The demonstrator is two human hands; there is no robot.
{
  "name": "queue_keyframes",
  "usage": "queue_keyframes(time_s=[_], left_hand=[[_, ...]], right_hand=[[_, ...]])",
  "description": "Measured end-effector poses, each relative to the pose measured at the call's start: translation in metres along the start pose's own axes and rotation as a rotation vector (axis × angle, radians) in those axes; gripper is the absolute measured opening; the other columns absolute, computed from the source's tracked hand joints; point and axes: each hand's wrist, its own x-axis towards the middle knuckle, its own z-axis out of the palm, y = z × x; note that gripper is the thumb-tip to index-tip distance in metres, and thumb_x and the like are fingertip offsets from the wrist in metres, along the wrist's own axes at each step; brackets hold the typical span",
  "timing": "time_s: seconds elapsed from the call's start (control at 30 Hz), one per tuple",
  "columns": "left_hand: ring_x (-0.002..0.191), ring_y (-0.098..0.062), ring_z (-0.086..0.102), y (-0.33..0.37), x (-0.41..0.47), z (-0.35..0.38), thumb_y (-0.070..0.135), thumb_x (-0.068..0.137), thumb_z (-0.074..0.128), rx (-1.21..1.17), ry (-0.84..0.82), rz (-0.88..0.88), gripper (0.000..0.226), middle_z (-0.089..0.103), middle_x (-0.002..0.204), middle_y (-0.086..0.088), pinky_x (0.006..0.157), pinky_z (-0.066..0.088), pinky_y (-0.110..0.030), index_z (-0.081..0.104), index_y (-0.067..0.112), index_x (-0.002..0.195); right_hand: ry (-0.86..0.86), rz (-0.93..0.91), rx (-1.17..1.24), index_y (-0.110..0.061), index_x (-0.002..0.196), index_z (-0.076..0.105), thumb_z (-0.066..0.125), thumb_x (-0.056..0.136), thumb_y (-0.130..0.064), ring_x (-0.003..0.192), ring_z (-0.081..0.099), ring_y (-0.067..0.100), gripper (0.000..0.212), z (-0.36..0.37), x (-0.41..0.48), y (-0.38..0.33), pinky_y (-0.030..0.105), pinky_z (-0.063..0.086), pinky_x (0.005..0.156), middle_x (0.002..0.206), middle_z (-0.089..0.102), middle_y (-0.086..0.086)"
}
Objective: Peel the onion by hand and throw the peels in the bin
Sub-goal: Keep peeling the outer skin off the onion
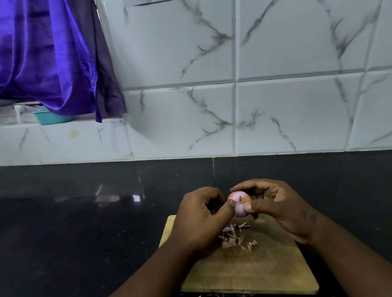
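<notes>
Both forearms (pixel 151 275) come in from the bottom edge and meet over a wooden cutting board (pixel 254 274). The right hand (pixel 277 207) is clamped on the onion (pixel 238 203), thumb on its near side and fingers curled over the top, holding it up off the board. The left hand (pixel 201 218) is closed against the same onion from the other side. Its thumb presses on the skin and its fingers are curled behind, as if to pinch a flake, though whether a flake is actually caught there is too small to tell. The onion's lower part shows smooth pale purple, while a browner papery patch and a torn tag of skin remain near its top, so I judge the peeling well advanced but not finished. Just below the hands a small heap of dry peels (pixel 235 237) lies on the board, with a few crumbs off its near edge. None of these has gone to the bin, and no bin is in view, so the throwing-away step is wholly left to do. Around the board spreads the dark glossy table (pixel 81 222). Beyond the hands rises a marbled tile wall (pixel 278 98). Far off to the left of the hands a purple curtain (pixel 38 54) hangs over a ledge with a teal container (pixel 52 117).
</notes>
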Motion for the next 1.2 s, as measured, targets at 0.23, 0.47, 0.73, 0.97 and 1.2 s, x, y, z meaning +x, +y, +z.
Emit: queue_keyframes(time_s=[0.23,0.47,0.73,0.97,1.2], left_hand=[[0.066,-0.011,0.062,-0.0015,0.0025,-0.0006,0.03,0.084,0.061,-0.031,0.011,0.006,0.02,0.067,0.067,0.007,0.057,0.047,-0.029,0.07,0.032,0.066],[0.068,-0.014,0.063,0.0005,-0.0002,0.0003,0.051,0.084,0.059,-0.015,0.0,0.011,0.029,0.066,0.068,0.005,0.058,0.048,-0.039,0.07,0.03,0.069],[0.07,-0.014,0.064,-0.0038,0.0019,0.0011,0.031,0.089,0.062,0.043,0.045,0.004,0.019,0.067,0.071,0.005,0.061,0.052,-0.04,0.073,0.026,0.074],[0.075,-0.01,0.067,-0.0022,0.0022,0.0012,0.033,0.09,0.075,0.062,0.086,0.041,0.004,0.069,0.08,0.011,0.06,0.055,-0.026,0.074,0.03,0.088],[0.073,-0.01,0.067,-0.0051,0.0024,0.0026,0.024,0.088,0.081,0.14,0.131,0.088,0.006,0.07,0.077,0.01,0.06,0.056,-0.029,0.076,0.026,0.086]], right_hand=[[0.019,0.008,0.075,-0.012,0.11,0.08,0.081,0.064,-0.027,0.104,0.075,0.033,0.048,-0.0004,0.0018,0.0023,0.044,0.063,0.087,0.11,0.08,0.013],[0.014,-0.005,-0.023,-0.011,0.11,0.079,0.078,0.083,0.005,0.101,0.074,0.035,0.032,-0.0004,0.001,0.0012,0.051,0.061,0.081,0.107,0.08,0.011],[0.041,-0.017,0.007,-0.013,0.108,0.079,0.079,0.071,-0.011,0.099,0.077,0.027,0.037,-0.0004,0.0021,0.0032,0.033,0.064,0.079,0.108,0.08,0.01],[0.104,-0.026,-0.075,-0.013,0.106,0.079,0.087,0.077,0.002,0.099,0.076,0.036,0.034,0.0039,0.0016,-0.0005,0.058,0.061,0.09,0.106,0.08,0.009],[0.129,-0.043,-0.108,-0.019,0.103,0.078,0.092,0.073,-0.006,0.092,0.072,0.046,0.035,0.0067,0.0016,0.0011,0.058,0.061,0.082,0.101,0.079,0.008]])
